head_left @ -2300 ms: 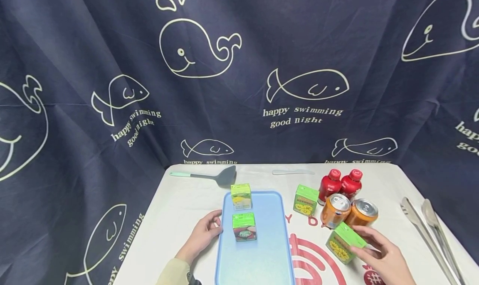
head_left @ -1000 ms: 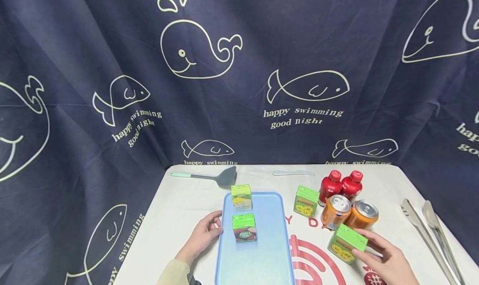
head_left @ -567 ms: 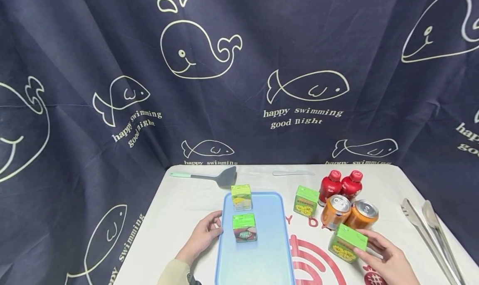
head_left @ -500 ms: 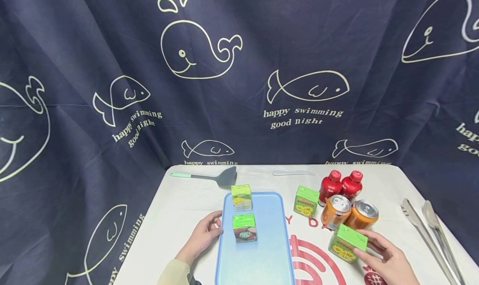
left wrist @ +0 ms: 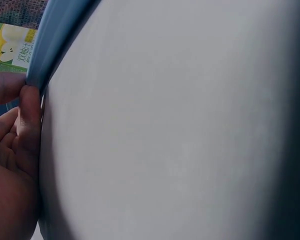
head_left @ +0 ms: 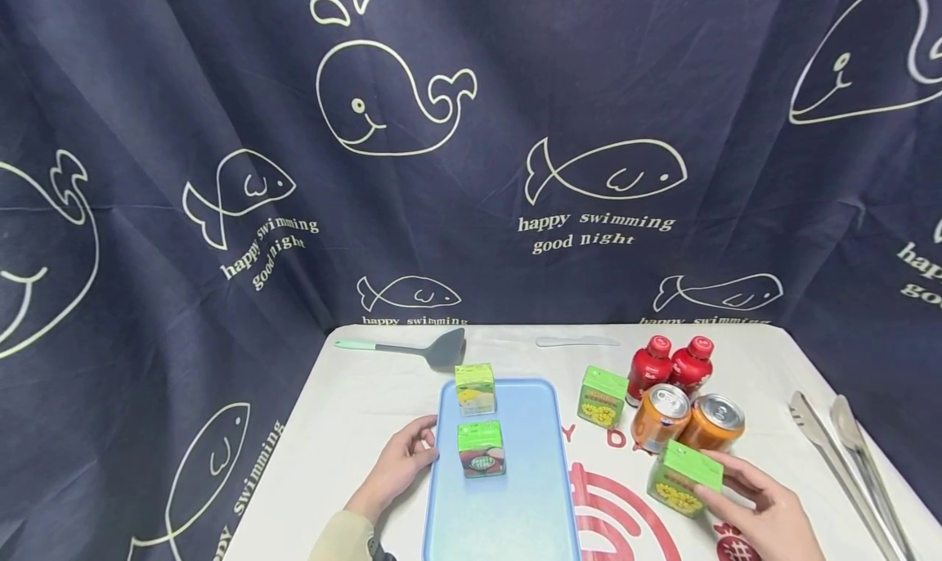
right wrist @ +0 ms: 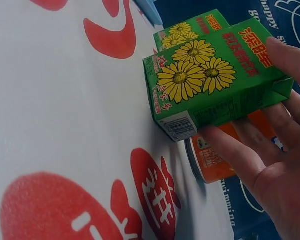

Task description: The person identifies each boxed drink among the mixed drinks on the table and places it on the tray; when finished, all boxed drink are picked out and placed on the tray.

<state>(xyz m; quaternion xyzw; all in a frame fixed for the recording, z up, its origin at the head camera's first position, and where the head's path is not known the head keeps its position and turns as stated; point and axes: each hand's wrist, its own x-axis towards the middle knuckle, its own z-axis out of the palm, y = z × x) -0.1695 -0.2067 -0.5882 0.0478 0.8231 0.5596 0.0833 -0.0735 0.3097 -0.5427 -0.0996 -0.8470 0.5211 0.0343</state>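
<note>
My right hand [head_left: 761,508] grips a green drink carton [head_left: 684,479] with yellow flowers, thumb on one side and fingers on the other. In the right wrist view the carton [right wrist: 210,75] leans close over the white tabletop, in front of an orange can [right wrist: 215,162]. With thumb and finger, my left hand [head_left: 397,463] pinches the left rim of a light blue tray [head_left: 508,512]; the left wrist view shows the fingertips at that rim [left wrist: 45,50]. On the tray stand a yellow-green carton [head_left: 475,389] and a green carton with a dark red picture [head_left: 482,449].
Another flowered green carton [head_left: 602,396] stands right of the tray. Beyond my right hand are two orange cans [head_left: 661,418] and two red bottles [head_left: 649,369]. A turner [head_left: 434,350] and a pale knife [head_left: 577,341] lie at the back, metal utensils [head_left: 846,463] at the right.
Since the earliest frame the right hand and its carton have shifted slightly to the right, and the carton has turned a little. The left hand, the tray and the other things stay put.
</note>
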